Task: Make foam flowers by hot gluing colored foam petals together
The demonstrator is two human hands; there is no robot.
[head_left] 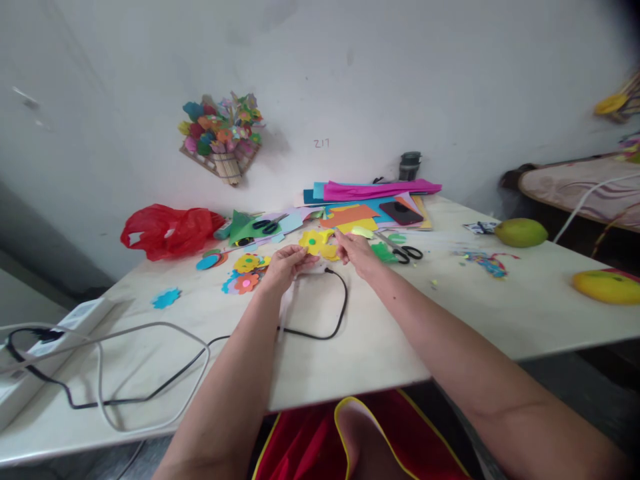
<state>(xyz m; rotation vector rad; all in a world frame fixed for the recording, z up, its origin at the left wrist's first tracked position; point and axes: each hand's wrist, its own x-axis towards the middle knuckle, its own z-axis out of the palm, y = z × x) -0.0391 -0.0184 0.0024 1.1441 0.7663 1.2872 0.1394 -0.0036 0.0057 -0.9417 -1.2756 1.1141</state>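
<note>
Between my hands is a yellow foam or paper flower [313,241] with a green dot at its centre. My left hand [287,265] pinches its near left edge. My right hand [356,252] is closed at the right, fingertips against more yellow material; what lies between them is too small to make out. Under the hands sits a pale device, mostly hidden, with a black cord [345,300] plugged into it. Left of my left hand lie several cut flowers, among them an orange flower [247,283] with a pink dot. Black-handled scissors [407,253] rest right of my right hand.
Coloured sheets [350,217] and a phone [401,213] lie at the back. A red plastic bag [167,230], second scissors [269,225] and a blue flower [167,298] are leftward. Cables run to a power strip [65,347]. Two mango-like fruits [521,232] sit at the right.
</note>
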